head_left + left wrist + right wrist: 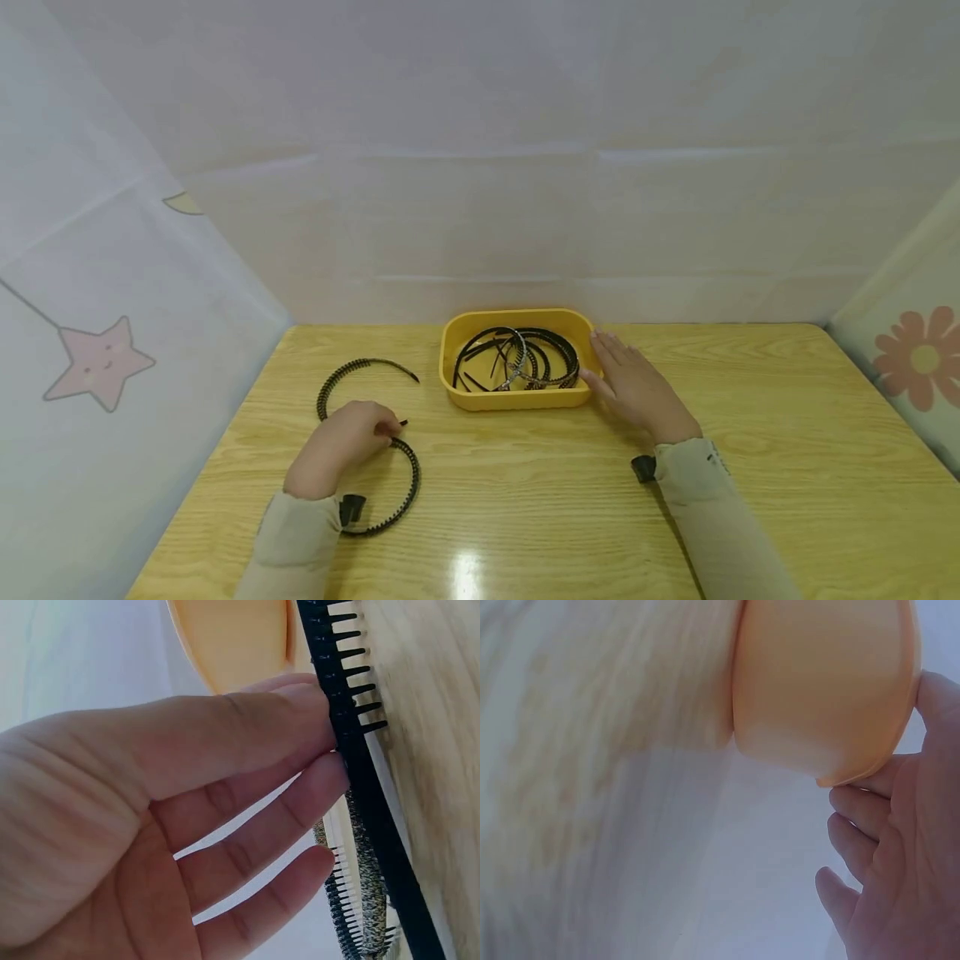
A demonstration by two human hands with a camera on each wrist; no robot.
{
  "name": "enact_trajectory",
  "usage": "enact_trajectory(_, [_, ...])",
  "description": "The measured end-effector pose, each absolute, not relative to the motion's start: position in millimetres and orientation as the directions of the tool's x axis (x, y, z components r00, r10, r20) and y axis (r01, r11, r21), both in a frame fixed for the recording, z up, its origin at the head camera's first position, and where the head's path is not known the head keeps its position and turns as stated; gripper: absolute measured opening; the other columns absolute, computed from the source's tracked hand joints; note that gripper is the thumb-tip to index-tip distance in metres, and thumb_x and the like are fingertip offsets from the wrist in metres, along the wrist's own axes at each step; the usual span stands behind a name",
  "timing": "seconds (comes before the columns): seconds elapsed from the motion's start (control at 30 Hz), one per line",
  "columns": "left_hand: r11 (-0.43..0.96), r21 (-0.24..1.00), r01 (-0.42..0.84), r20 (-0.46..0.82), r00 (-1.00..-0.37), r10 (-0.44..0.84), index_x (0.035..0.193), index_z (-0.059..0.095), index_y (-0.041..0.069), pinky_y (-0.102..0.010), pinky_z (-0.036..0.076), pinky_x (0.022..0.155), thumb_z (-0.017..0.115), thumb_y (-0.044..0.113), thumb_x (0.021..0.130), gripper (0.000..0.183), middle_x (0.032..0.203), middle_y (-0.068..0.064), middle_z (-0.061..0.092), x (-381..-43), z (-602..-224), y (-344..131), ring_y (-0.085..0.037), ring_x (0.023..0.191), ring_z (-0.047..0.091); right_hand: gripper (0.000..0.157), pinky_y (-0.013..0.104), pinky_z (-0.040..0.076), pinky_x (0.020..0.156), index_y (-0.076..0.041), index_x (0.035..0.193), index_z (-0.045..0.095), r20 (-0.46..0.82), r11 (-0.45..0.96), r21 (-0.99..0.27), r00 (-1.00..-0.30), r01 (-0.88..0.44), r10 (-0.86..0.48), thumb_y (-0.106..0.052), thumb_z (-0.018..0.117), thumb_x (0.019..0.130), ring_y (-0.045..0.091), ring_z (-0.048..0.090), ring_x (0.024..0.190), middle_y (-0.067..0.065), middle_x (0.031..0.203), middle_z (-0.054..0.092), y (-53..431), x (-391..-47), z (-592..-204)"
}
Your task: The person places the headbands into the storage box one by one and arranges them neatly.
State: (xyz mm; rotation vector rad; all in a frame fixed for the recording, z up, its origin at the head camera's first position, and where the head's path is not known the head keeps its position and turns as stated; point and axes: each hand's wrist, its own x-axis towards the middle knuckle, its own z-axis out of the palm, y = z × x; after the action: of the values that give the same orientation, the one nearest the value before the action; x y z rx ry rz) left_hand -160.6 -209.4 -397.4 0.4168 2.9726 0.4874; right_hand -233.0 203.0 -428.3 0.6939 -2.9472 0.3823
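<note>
In the left wrist view my left hand [352, 437] pinches a black toothed headband [367, 772] between thumb and fingertips, the other fingers loosely bent. In the head view two dark headbands lie at that hand: an upper one [322, 392] curving behind it and a lower one [415, 483] below its fingertips. Which of them is pinched, I cannot tell. My right hand [637, 387] rests against the right end of a yellow bin [517, 401], fingers extended along the rim. Inside the bin lies a loose pile of headbands [566, 354], mostly black, some glittery or clear.
The wooden table [525, 492] runs back to a pale cloth wall [480, 225]. Cloth also hangs at both sides, printed with a pink star [101, 362] on the left and a flower [922, 358] on the right. The bin stands near the table's back edge.
</note>
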Motion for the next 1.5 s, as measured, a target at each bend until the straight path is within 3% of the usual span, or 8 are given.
enact_trajectory(0.4, [0.908, 0.324, 0.264, -0.067, -0.951, 0.3, 0.085, 0.073, 0.018, -0.036, 0.051, 0.082, 0.067, -0.004, 0.078, 0.024, 0.093, 0.005, 0.069, -157.3, -398.9, -204.6, -0.017, 0.092, 0.063, 0.074, 0.05, 0.015, 0.114, -0.007, 0.149, 0.013, 0.145, 0.865, -0.211, -0.89, -0.454, -0.432, -0.058, 0.022, 0.096, 0.031, 0.013, 0.142, 0.013, 0.155, 0.015, 204.8, -233.4, -428.5])
enact_trajectory(0.73, [0.875, 0.344, 0.34, -0.02, -0.929, 0.369, 0.09, 0.071, 0.017, -0.035, 0.051, 0.081, 0.061, 0.002, 0.086, 0.018, 0.091, 0.005, 0.068, -162.2, -397.0, -200.8, -0.015, 0.09, 0.062, 0.074, 0.05, 0.013, 0.114, -0.008, 0.15, 0.01, 0.137, 0.867, -0.215, -0.892, -0.45, -0.43, -0.057, 0.023, 0.096, 0.03, 0.01, 0.142, 0.011, 0.155, 0.011, 206.5, -235.4, -431.2])
enact_trajectory(1.07, [0.76, 0.551, 0.345, -0.004, -0.91, 0.415, 0.108, 0.068, 0.014, -0.034, 0.051, 0.078, 0.061, 0.013, 0.09, 0.02, 0.102, 0.003, 0.067, -169.4, -393.1, -199.8, -0.013, 0.091, 0.061, 0.073, 0.049, 0.015, 0.114, -0.005, 0.149, 0.016, 0.159, 0.868, -0.215, -0.893, -0.448, -0.422, -0.056, 0.025, 0.097, 0.03, 0.014, 0.142, 0.012, 0.154, 0.016, 206.1, -231.5, -424.0])
enact_trajectory(1.3, [0.678, 0.698, 0.232, -0.033, -0.935, 0.354, 0.114, 0.066, 0.019, -0.028, 0.053, 0.076, 0.062, 0.023, 0.09, 0.024, 0.108, 0.003, 0.066, -171.5, -395.8, -195.2, -0.015, 0.096, 0.061, 0.072, 0.049, 0.015, 0.114, -0.004, 0.148, 0.016, 0.154, 0.865, -0.218, -0.891, -0.452, -0.427, -0.053, 0.028, 0.098, 0.032, 0.014, 0.142, 0.014, 0.154, 0.017, 206.9, -232.2, -423.5])
enact_trajectory(1.5, [0.458, 0.883, 0.107, -0.065, -0.936, 0.345, 0.116, 0.064, 0.012, -0.026, 0.055, 0.076, 0.066, 0.022, 0.087, 0.031, 0.11, -0.006, 0.065, -175.6, -401.2, -189.3, -0.02, 0.098, 0.062, 0.073, 0.05, 0.015, 0.113, -0.004, 0.148, 0.016, 0.148, 0.866, -0.22, -0.893, -0.449, -0.425, -0.055, 0.026, 0.097, 0.032, 0.014, 0.141, 0.014, 0.154, 0.017, 206.9, -232.5, -423.4])
